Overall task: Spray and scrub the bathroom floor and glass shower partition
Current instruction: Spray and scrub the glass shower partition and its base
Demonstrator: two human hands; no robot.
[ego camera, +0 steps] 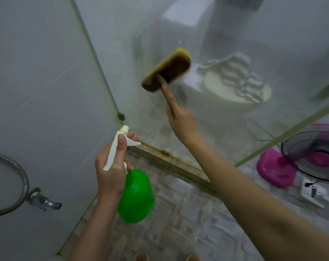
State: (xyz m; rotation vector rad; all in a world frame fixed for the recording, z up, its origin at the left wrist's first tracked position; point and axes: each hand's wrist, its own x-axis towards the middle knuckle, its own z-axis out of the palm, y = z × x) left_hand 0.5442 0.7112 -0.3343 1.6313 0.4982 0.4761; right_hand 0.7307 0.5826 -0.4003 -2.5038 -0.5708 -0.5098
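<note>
- Head view: the right hand (180, 119), fingers wrapped round the handle, holds a brown long-handled scrub brush with yellow bristles (166, 71) against the cloudy glass shower partition (225, 44).
- The left hand (111, 166), fingers curled round the white trigger head, holds a green plastic spray bottle (136, 196) above the grey tiled floor (178, 223).

hazy glass partition (225, 44), glossy green plastic bottle (136, 196), metal hose (18, 170)

A pink plastic floor fan (274, 170) with a dark wire grille stands at three o'clock, a white power strip (313, 192) just beside its base. At two o'clock a white toilet (222, 104) bears a striped cloth (241, 76). At eight o'clock a ribbed metal hose (26, 183) loops to a chrome wall tap (45, 201).
</note>
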